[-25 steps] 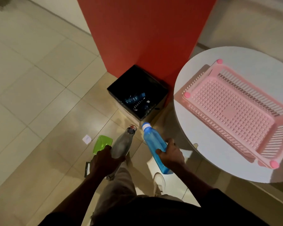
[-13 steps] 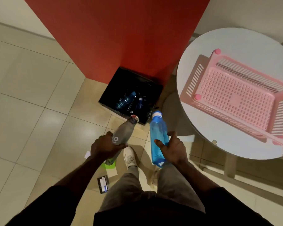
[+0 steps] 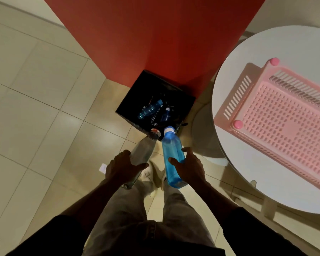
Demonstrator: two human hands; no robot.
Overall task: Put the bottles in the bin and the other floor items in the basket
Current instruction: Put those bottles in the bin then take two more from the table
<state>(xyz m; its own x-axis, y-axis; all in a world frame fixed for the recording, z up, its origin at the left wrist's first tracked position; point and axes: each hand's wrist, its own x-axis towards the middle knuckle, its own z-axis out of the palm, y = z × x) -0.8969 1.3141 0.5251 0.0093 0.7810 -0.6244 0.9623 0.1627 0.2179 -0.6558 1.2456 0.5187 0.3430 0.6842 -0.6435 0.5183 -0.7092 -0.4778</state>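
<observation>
- The grey bottle point(image 3: 143, 151) and the blue bottle point(image 3: 172, 154) are in the middle of the frame, caps pointing up at the black bin point(image 3: 131, 100).
- The left hand point(image 3: 122, 168) is wrapped around the grey bottle.
- The right hand point(image 3: 189, 168) is wrapped around the blue bottle.
- More bottles point(image 3: 150, 109) lie inside the bin.
- The pink basket point(image 3: 284, 124) sits on the round white desk point(image 3: 284, 45) at the right.
- A small white paper point(image 3: 103, 167) lies on the floor beside the left hand.

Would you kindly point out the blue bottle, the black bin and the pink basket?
blue bottle point(image 3: 172, 154): head view, on its body above the thumb.
black bin point(image 3: 137, 93): head view, on its inner wall.
pink basket point(image 3: 236, 100): head view, on its slotted end wall.
</observation>
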